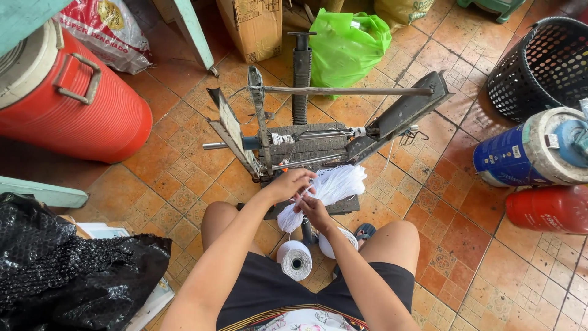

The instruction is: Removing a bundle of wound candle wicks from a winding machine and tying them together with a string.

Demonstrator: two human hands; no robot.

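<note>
Below the metal winding frame [318, 135], over the tiled floor [465, 245]: left hand [289, 184] and right hand [315, 211], fingers pinched together on a white thread bundle [327, 190]; white spool [295, 260] between the knees.

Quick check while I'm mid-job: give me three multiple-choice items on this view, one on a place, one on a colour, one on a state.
1. Where is the white thread spool?
A. on the floor between the knees
B. in the black basket
C. on the red drum

2. What colour is the plastic bag behind the winding frame?
A. blue
B. green
C. yellow

3. What are the hands doing?
A. resting on the thighs
B. lifting the drum
C. both on the white thread bundle

Answers: 1 A, it stands on the tiles by the legs. 2 B, bright green. 3 C, left hand and right hand meet at the bundle.
</note>
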